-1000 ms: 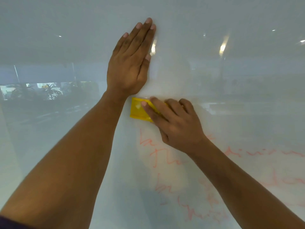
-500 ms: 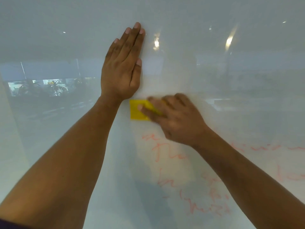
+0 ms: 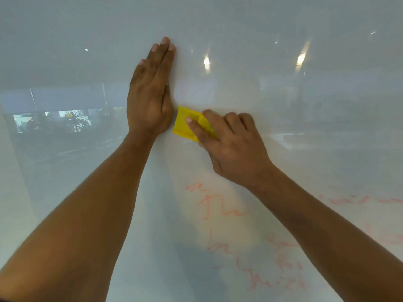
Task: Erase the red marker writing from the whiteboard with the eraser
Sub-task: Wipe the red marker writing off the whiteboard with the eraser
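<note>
Head view: from my remote seat I see one frame only.
Risk: red marker writing [image 3: 220,211] lies well below the flat yellow eraser [image 3: 185,124]; strokes kept this high would miss it, I judge.
Right hand [image 3: 231,147]: fingers curled over the eraser, gripping and pressing it to the glossy white whiteboard [image 3: 305,118].
Left hand [image 3: 150,94]: flat, fingers straight, braced on the board just beside the eraser.

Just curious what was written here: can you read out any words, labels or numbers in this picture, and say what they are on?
Faint red marker writing on the glossy whiteboard: several scrawled lines, too smeared to read.
Small yellow eraser: no label visible.
</note>
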A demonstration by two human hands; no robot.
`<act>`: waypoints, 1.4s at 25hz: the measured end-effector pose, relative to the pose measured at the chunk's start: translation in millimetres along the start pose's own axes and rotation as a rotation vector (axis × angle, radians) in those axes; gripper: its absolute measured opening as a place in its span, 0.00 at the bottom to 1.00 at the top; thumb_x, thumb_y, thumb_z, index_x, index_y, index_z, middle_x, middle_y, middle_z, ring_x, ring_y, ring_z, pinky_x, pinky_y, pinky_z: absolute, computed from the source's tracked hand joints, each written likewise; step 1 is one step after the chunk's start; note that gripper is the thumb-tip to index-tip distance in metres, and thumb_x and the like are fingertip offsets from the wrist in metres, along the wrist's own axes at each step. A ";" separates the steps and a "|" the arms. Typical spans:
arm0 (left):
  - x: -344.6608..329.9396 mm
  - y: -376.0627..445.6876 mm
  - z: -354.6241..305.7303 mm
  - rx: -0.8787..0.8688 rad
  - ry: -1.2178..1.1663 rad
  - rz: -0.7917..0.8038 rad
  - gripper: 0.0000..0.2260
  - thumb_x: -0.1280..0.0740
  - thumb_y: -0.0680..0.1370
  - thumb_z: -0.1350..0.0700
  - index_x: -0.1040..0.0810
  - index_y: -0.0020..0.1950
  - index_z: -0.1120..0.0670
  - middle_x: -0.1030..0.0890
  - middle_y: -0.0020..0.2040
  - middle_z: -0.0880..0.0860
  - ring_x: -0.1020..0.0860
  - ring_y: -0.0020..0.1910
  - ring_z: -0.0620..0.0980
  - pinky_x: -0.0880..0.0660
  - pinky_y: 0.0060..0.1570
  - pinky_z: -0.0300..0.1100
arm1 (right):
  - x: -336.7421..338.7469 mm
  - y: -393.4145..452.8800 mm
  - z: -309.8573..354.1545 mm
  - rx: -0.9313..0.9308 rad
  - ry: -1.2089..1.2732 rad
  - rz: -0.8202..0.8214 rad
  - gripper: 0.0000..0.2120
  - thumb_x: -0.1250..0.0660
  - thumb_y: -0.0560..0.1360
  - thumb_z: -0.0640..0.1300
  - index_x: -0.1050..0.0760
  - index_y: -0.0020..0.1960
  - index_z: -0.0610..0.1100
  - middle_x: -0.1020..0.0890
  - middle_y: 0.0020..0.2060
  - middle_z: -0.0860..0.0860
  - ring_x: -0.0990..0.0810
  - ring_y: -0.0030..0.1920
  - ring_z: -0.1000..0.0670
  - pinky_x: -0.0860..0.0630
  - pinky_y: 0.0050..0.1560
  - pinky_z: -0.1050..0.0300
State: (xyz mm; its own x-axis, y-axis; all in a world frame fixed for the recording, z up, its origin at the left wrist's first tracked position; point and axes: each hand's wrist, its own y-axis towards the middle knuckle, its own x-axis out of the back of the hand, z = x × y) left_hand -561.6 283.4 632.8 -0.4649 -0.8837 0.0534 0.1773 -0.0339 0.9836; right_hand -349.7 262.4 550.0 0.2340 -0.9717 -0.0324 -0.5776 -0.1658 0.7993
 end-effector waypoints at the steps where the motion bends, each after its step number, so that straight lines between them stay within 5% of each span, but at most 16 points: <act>1: -0.4 -0.3 -0.5 -0.004 0.005 0.001 0.28 0.45 0.82 0.66 0.35 0.84 0.59 0.35 0.84 0.57 0.39 0.84 0.55 0.46 0.83 0.45 | 2.1 -11.9 4.1 0.107 0.040 0.033 0.27 0.32 0.76 0.40 0.25 0.75 0.46 0.19 0.65 0.42 0.25 0.48 0.41 0.32 0.49 0.46; 5: -1.7 -8.3 -8.9 0.032 0.074 0.014 0.27 0.44 0.84 0.63 0.39 0.85 0.60 0.38 0.85 0.57 0.42 0.85 0.55 0.46 0.84 0.50 | 15.4 -52.4 3.1 0.358 0.089 0.117 0.25 0.33 0.78 0.41 0.25 0.75 0.46 0.19 0.65 0.43 0.21 0.48 0.41 0.27 0.51 0.46; 10: -5.7 -39.8 -16.2 0.076 0.122 0.060 0.27 0.47 0.86 0.55 0.42 0.86 0.59 0.42 0.86 0.57 0.45 0.86 0.54 0.49 0.85 0.51 | 17.0 -34.9 -20.7 -0.174 -0.036 -0.053 0.22 0.32 0.80 0.44 0.23 0.74 0.45 0.18 0.64 0.41 0.22 0.43 0.39 0.31 0.45 0.47; 17: -7.6 -120.0 -23.1 0.148 0.174 0.080 0.29 0.50 0.86 0.52 0.43 0.86 0.61 0.43 0.86 0.57 0.46 0.86 0.55 0.49 0.85 0.52 | 11.5 -9.7 -10.2 -0.334 -0.123 -0.099 0.22 0.31 0.80 0.46 0.23 0.73 0.45 0.17 0.63 0.42 0.22 0.42 0.39 0.31 0.43 0.48; 21: -12.2 -142.5 -32.8 0.174 0.174 0.061 0.28 0.49 0.86 0.53 0.41 0.85 0.63 0.43 0.86 0.58 0.45 0.86 0.57 0.48 0.85 0.54 | 7.0 -0.8 -10.3 0.011 0.012 0.005 0.25 0.31 0.78 0.45 0.26 0.75 0.49 0.19 0.67 0.43 0.22 0.46 0.39 0.30 0.48 0.47; 24: -13.6 -151.3 -34.5 0.172 0.186 0.068 0.29 0.50 0.85 0.52 0.43 0.85 0.63 0.43 0.86 0.58 0.44 0.86 0.56 0.48 0.85 0.53 | 7.7 -0.8 -14.9 -0.276 0.036 -0.053 0.24 0.33 0.79 0.47 0.26 0.75 0.50 0.20 0.66 0.44 0.24 0.47 0.39 0.34 0.47 0.46; 27: -13.4 -152.7 -34.3 0.170 0.171 0.067 0.29 0.50 0.85 0.52 0.42 0.85 0.63 0.43 0.86 0.58 0.44 0.86 0.56 0.48 0.85 0.54 | 7.0 -14.9 0.4 -0.047 -0.009 -0.004 0.25 0.32 0.78 0.43 0.25 0.75 0.49 0.19 0.66 0.43 0.23 0.45 0.39 0.31 0.48 0.46; 31: -13.9 -156.0 -32.5 0.169 0.162 0.073 0.29 0.50 0.85 0.52 0.42 0.85 0.62 0.43 0.86 0.58 0.44 0.86 0.57 0.48 0.85 0.54 | 6.7 -26.7 14.8 -0.378 0.045 -0.074 0.24 0.31 0.79 0.44 0.25 0.75 0.47 0.19 0.66 0.41 0.25 0.45 0.40 0.33 0.47 0.46; 35: -12.7 -163.5 -28.9 0.157 0.142 0.091 0.29 0.50 0.85 0.52 0.43 0.86 0.62 0.44 0.86 0.57 0.46 0.86 0.55 0.51 0.85 0.52 | 13.4 -72.7 46.3 -0.023 -0.053 0.047 0.28 0.31 0.75 0.42 0.25 0.75 0.46 0.18 0.64 0.40 0.21 0.45 0.40 0.28 0.49 0.47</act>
State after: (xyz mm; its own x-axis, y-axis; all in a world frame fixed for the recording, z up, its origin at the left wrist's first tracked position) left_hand -559.6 286.7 466.3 -0.3242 -0.9371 0.1293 0.0708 0.1122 0.9912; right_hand -340.8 253.7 463.6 0.1655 -0.9859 -0.0259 -0.5690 -0.1169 0.8140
